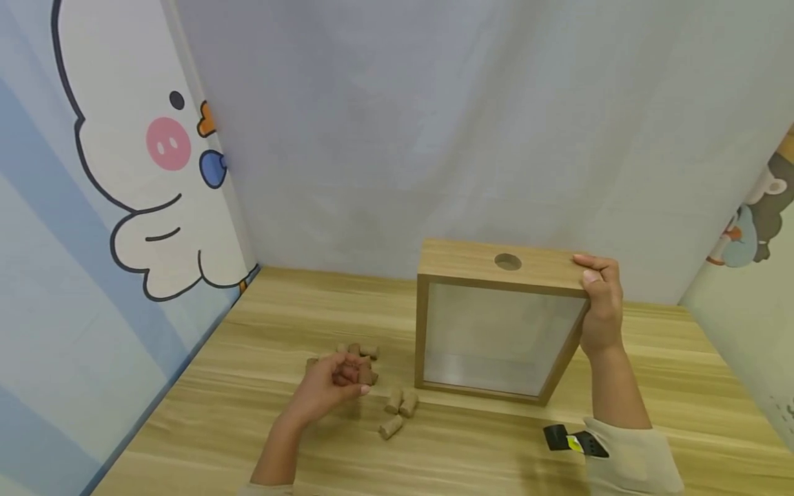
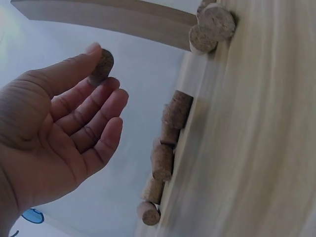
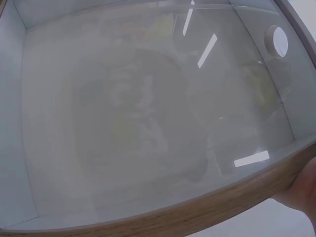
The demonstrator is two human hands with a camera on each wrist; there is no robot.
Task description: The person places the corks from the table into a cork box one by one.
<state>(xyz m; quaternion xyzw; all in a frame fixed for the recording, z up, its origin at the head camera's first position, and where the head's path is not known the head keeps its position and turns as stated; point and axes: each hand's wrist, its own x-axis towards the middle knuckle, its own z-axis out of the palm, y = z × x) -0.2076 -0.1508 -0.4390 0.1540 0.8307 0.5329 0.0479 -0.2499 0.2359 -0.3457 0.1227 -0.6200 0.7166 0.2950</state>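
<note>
My left hand pinches a cork between thumb and fingertips, a little above the wooden table. Its other fingers are half curled, and the palm shows in the left wrist view. Below and around it lie several loose corks. Three more corks lie between that hand and a wooden shadow box. The box stands upright with a clear front and a round hole in its top. My right hand grips the top right corner, thumb over the edge. Through the clear pane the right wrist view shows a bare interior.
A pale grey curtain hangs behind the table. On the left is a blue panel with a white cartoon figure; another printed wall stands at the right. A black strap sits by the right sleeve.
</note>
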